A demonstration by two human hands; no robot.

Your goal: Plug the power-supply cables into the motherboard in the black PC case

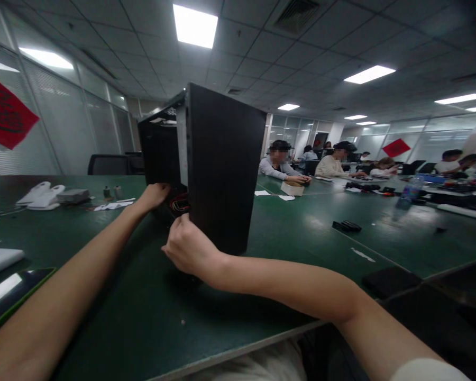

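A black computer case (pixel 226 169) stands upright on the green table (pixel 135 317), its open side turned to the left. Inside its lower part a bundle of red and dark cables (pixel 179 202) shows. My left hand (pixel 155 196) is at the lower far edge of the opening, fingers curled and partly hidden against the case. Closer to me, my right hand (pixel 192 244) has its fingers closed on the lower near edge, just below the cables. The fingertips of both hands are hard to make out.
White plastic bags (pixel 43 196) and a grey block (pixel 73 196) lie at the left. A green-edged tablet-like panel (pixel 16 296) is at the near left. Black items (pixel 346 226) and a water bottle (pixel 410 190) are on the right. Several people sit beyond, near a small box (pixel 292 188).
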